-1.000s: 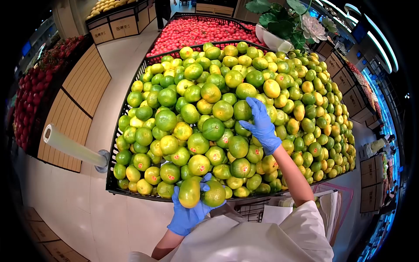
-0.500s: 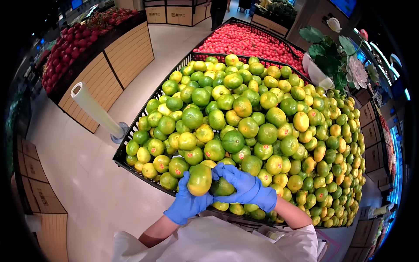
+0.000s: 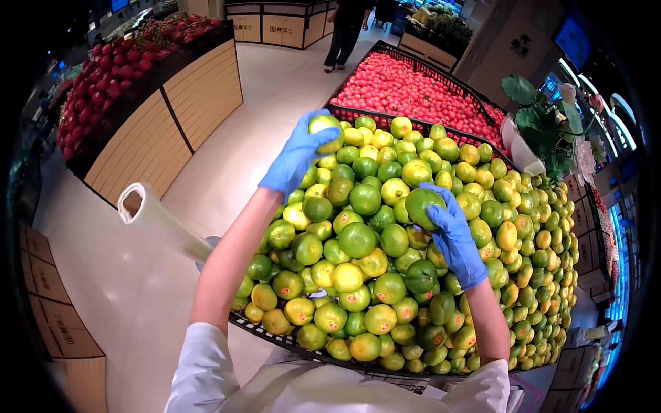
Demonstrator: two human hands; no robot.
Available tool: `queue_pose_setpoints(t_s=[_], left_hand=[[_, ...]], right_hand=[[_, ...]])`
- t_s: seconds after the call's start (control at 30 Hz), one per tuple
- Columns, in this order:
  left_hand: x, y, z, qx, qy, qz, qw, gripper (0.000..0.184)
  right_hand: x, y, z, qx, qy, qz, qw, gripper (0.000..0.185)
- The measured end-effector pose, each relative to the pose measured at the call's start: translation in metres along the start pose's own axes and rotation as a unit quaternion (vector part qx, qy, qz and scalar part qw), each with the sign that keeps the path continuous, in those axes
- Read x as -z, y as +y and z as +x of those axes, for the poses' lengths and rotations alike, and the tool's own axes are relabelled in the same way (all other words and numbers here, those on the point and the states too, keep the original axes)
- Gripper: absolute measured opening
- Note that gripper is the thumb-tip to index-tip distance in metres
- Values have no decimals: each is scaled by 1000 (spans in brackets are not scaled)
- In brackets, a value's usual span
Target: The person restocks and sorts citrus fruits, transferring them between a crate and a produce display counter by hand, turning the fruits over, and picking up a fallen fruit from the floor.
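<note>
nearest, below both hands, were the wearer's white garment (image 3: 296, 389) and the front rim of a black crate (image 3: 274, 339). between that rim and the hands spread a heap of green and yellow citrus fruits (image 3: 357, 239), some with small red stickers. a small pale gap showed among them, below and between the hands.

the gloved right hand (image 3: 460, 241) grasped a green fruit (image 3: 423, 208) over the middle of the heap, fingers and thumb around its side; whether that fruit touched its neighbours, i cannot tell. farther out and to the left, the gloved left hand (image 3: 295, 157) gripped a second fruit (image 3: 326, 132), raised at the heap's far left corner. so two fruits were in hand and neither had been let go. the heap already reached out to the crate's edges, so most of the fruit looked to be in place; only these two were plainly unsettled. i cannot tell whether more remained to be handled.

left of the left arm leaned a pale roll (image 3: 162, 220). beyond the hands lay small red fruits (image 3: 413, 89), with a white pot (image 3: 521, 148) to their right. farthest, past the left hand, a person in dark clothes (image 3: 348, 34) stood on the floor.
</note>
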State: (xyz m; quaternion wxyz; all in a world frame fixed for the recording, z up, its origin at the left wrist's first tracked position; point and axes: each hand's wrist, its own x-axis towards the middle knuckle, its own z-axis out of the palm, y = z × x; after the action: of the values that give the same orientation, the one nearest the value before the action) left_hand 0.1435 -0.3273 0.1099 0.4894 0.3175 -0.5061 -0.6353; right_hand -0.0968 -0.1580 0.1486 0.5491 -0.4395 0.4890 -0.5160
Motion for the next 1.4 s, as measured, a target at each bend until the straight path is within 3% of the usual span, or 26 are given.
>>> queue_pose_setpoints(t_s=[0.1,0.17,0.2,0.27,0.3,0.37,0.43,0.5,0.53,0.57,0.63,0.67,0.7,0.77,0.8,0.87,0.9,0.97,1.0,1.03,1.1,1.13,1.2,1.3,1.4], left_hand=[[41,-51,112,-137,79,261,952,51],[61,-98,175,-312,61,442,839,52],[63,-99,188,-310,51,435,844,52],[60,-102,208,-281,-90,676,676,47],[58,-111,217,-281,-103,671,679,47],[54,-129,233,-254,-89,739,618,42],[53,-144,243,-240,-91,728,636,40],[61,-163,252,-273,-96,759,583,31],[72,-180,259,-345,-104,732,579,36],[79,-196,269,-342,-110,732,579,36],[73,-175,261,-105,-192,721,658,44],[70,-162,263,-50,-226,678,698,53],[72,-152,270,-49,-224,681,696,53],[80,-130,278,-57,-243,521,816,50],[82,-121,264,-141,-126,429,883,47],[34,-46,209,-92,-132,303,939,48],[15,-20,179,-64,-236,193,950,51],[-25,-4,143,19,-458,55,887,70],[-41,12,111,18,-476,141,868,79],[-51,16,90,-32,-497,197,844,76],[-68,-16,77,-156,-460,186,854,70],[-66,-21,82,-159,-460,188,853,70],[-65,-23,93,-22,-442,121,888,61],[-46,-25,115,-16,-219,202,954,53],[-8,-89,195,-220,-80,319,918,54]], right_hand=[[0,19,21,-8,38,23,999,52],[-9,13,14,-24,63,22,997,52],[-13,10,9,-40,92,31,994,54],[-8,9,-1,-36,111,32,993,55],[-4,9,-6,-30,113,33,993,56],[1,7,-16,-31,146,25,988,60],[1,0,-25,-59,188,32,980,63],[5,2,-23,-66,206,30,976,64],[7,4,-21,-62,208,23,976,64],[8,6,-20,-59,209,16,976,64],[6,10,-9,-66,203,18,977,64],[4,13,-3,-60,184,34,980,65],[3,15,3,-51,165,49,984,65],[0,16,15,-66,145,94,983,59],[-1,23,24,-43,140,72,987,60],[-7,29,43,11,131,66,989,56],[-10,27,54,12,127,67,990,56],[-14,22,77,21,126,188,974,41],[-17,21,88,45,138,172,974,38],[-17,21,94,45,135,172,975,38],[-17,21,103,55,99,187,976,39],[-22,20,103,59,121,176,975,41],[-12,25,95,38,114,163,979,41],[0,23,73,7,121,126,985,39],[3,24,40,9,118,33,992,35]])
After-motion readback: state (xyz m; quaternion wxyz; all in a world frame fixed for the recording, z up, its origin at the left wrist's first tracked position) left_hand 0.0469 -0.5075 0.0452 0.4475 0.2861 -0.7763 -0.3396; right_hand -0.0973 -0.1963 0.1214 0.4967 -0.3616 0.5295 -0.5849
